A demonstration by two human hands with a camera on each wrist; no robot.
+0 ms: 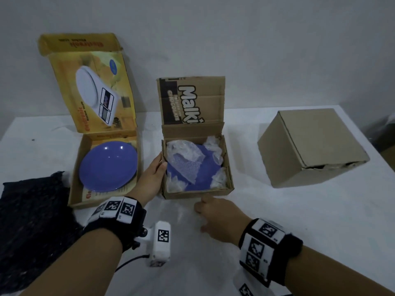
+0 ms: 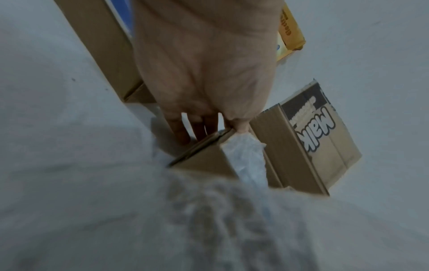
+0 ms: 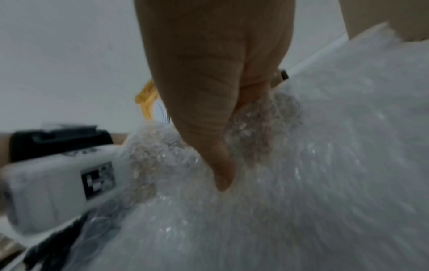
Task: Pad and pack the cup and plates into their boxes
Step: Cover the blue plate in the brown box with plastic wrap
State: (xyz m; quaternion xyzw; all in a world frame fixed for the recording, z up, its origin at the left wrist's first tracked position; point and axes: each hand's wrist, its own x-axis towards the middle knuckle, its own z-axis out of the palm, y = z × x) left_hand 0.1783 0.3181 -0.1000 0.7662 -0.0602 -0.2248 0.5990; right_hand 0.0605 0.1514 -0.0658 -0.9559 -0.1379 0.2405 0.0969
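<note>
A blue plate (image 1: 108, 165) lies bare in the open yellow kitchen-scale box (image 1: 74, 189) at the left. A second blue plate (image 1: 192, 169), partly covered by bubble wrap, sits in the open brown "Malki" box (image 1: 196, 192) in the middle. My left hand (image 1: 152, 174) holds that box's left wall (image 2: 202, 144), thumb on the rim and fingers (image 2: 178, 128) down its outside. In front of the box, my right hand (image 1: 210, 212) grips a loose sheet of bubble wrap (image 3: 325, 165) lying on the table, fingers curled into it. No cup is in view.
A closed plain cardboard box (image 1: 310, 146) stands at the right on the white table (image 1: 320, 221). A dark cloth (image 1: 32, 210) lies at the near left edge. Both open lids lean up toward the wall behind.
</note>
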